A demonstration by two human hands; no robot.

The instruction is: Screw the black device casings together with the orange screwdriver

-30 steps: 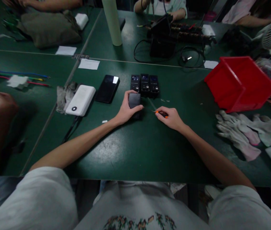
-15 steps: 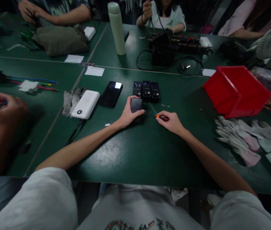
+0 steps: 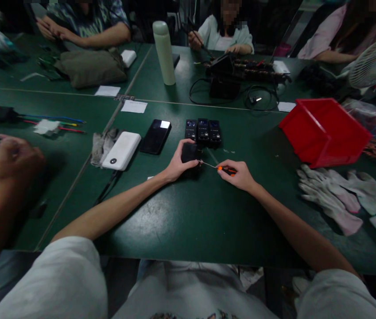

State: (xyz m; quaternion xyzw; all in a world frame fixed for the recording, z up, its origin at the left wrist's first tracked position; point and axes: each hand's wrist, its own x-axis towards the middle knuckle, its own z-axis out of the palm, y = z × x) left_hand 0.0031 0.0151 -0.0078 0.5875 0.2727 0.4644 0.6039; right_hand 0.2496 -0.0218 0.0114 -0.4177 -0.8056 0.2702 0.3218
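My left hand [image 3: 178, 165] is closed around a small black box [image 3: 189, 153], holding it just above or on the green table. In my right hand [image 3: 241, 174] is a screwdriver [image 3: 226, 170] with an orange and black handle, gripped between thumb and fingers. Its thin shaft points left, and the tip reaches the right side of the box near my left thumb. Right behind the box stand several similar black boxes [image 3: 203, 130] in a row, with small round and square details on their faces.
Left of the boxes lie a black phone [image 3: 155, 136], a white power bank [image 3: 122, 150] and a grey glove [image 3: 100, 148]. A red bin [image 3: 323, 133] and work gloves [image 3: 330, 195] are at right. A green bottle [image 3: 164, 53] stands behind. A co-worker's hand [image 3: 15, 164] is at far left.
The camera view has tilted up slightly. The screwdriver tip has come to the side of the black box, which has turned a little in my left hand.
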